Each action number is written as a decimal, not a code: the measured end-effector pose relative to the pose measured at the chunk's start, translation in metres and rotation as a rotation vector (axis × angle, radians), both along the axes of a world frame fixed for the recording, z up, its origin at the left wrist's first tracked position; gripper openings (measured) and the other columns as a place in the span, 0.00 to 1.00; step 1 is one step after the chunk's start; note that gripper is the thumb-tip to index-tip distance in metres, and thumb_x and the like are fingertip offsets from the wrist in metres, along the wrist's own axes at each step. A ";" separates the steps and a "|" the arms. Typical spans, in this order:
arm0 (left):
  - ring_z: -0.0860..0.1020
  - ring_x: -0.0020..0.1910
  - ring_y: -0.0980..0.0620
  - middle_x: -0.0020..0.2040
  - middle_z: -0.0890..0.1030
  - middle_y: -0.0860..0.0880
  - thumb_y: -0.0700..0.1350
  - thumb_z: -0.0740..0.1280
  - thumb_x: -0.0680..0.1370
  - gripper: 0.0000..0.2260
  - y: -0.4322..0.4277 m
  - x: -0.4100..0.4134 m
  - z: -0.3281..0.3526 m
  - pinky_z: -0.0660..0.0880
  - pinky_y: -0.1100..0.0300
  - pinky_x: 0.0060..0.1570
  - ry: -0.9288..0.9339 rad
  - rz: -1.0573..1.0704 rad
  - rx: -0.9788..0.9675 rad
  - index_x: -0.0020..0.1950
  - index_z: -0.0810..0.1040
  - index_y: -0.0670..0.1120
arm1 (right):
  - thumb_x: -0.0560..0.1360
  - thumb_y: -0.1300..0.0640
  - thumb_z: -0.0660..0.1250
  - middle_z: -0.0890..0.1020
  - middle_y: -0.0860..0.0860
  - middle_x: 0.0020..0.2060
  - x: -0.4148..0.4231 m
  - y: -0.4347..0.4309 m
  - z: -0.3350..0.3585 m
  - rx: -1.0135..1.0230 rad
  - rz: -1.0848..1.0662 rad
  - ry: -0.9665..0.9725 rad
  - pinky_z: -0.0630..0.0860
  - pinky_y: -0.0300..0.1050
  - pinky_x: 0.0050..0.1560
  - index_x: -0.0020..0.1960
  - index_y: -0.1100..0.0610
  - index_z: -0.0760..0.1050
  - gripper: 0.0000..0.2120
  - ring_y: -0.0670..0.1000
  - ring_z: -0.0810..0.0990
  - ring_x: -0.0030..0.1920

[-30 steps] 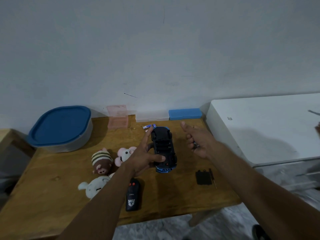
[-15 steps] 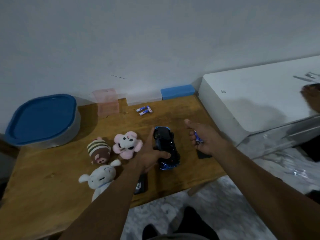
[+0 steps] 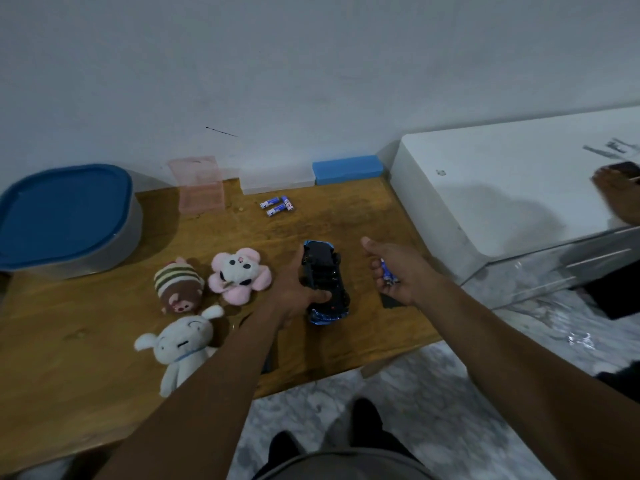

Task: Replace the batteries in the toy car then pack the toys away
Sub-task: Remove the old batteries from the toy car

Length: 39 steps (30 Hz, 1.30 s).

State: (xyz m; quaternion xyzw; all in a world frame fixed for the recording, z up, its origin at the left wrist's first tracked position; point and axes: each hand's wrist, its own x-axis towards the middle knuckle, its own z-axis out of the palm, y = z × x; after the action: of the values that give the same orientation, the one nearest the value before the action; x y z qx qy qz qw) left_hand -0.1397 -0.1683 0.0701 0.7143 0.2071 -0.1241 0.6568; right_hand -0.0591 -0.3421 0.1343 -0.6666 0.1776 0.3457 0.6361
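Note:
The blue toy car [image 3: 325,282] lies upside down on the wooden table [image 3: 69,334], its black underside up. My left hand [image 3: 294,292] grips it from the left side. My right hand [image 3: 398,271] hovers just right of the car, fingers curled around blue batteries [image 3: 387,273]. Three more blue batteries [image 3: 277,206] lie near the back of the table. A black battery cover [image 3: 389,301] peeks out under my right hand. The black remote control [image 3: 266,362] is mostly hidden under my left forearm.
Three plush toys sit left of the car: a striped brown one [image 3: 178,284], a pink flower one [image 3: 239,273], a white one [image 3: 183,348]. A grey tub with blue lid [image 3: 65,216] stands far left. Pink box [image 3: 201,185], blue box [image 3: 348,169], white cabinet [image 3: 519,188], another person's hand [image 3: 616,192].
The view has tilted down and shifted left. My left hand has closed around the car and drawn it toward the table's front edge, away from the loose batteries. My right hand followed, still holding batteries.

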 end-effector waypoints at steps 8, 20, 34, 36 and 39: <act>0.68 0.71 0.45 0.75 0.64 0.46 0.36 0.75 0.69 0.48 0.009 0.002 0.008 0.72 0.48 0.64 0.076 -0.134 0.350 0.80 0.47 0.49 | 0.73 0.51 0.72 0.71 0.49 0.28 0.010 0.017 0.002 -0.015 0.067 -0.002 0.67 0.36 0.24 0.48 0.57 0.76 0.11 0.45 0.69 0.26; 0.74 0.64 0.47 0.68 0.74 0.45 0.43 0.73 0.74 0.34 0.027 0.027 0.046 0.75 0.50 0.61 -0.186 0.134 0.448 0.76 0.62 0.52 | 0.72 0.53 0.74 0.74 0.50 0.30 0.024 0.020 0.003 -0.015 0.093 -0.083 0.70 0.38 0.26 0.45 0.56 0.76 0.09 0.45 0.71 0.28; 0.74 0.65 0.48 0.69 0.73 0.45 0.43 0.73 0.74 0.31 -0.020 0.158 0.031 0.74 0.53 0.62 -0.169 0.368 0.350 0.75 0.66 0.47 | 0.69 0.50 0.75 0.81 0.51 0.35 0.144 -0.022 0.007 -0.305 0.448 -0.562 0.72 0.37 0.27 0.47 0.57 0.79 0.12 0.46 0.76 0.28; 0.74 0.66 0.48 0.69 0.73 0.45 0.43 0.73 0.74 0.30 -0.028 0.180 0.026 0.73 0.54 0.62 -0.146 0.464 0.337 0.74 0.67 0.46 | 0.70 0.50 0.74 0.82 0.51 0.36 0.168 -0.029 0.005 -0.319 0.454 -0.556 0.71 0.37 0.27 0.46 0.56 0.79 0.11 0.46 0.76 0.29; 0.74 0.65 0.48 0.69 0.74 0.46 0.43 0.74 0.74 0.29 -0.035 0.199 0.017 0.74 0.54 0.62 -0.110 0.581 0.308 0.73 0.68 0.46 | 0.71 0.50 0.73 0.81 0.51 0.37 0.195 -0.035 -0.001 -0.312 0.457 -0.556 0.70 0.35 0.26 0.45 0.55 0.78 0.09 0.46 0.75 0.29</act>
State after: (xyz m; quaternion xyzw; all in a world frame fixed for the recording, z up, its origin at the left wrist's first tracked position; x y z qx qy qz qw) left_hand 0.0591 -0.2029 0.0873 0.7220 0.3827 0.1398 0.5592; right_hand 0.1364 -0.3771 0.1329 -0.8460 -0.1043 0.2534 0.4574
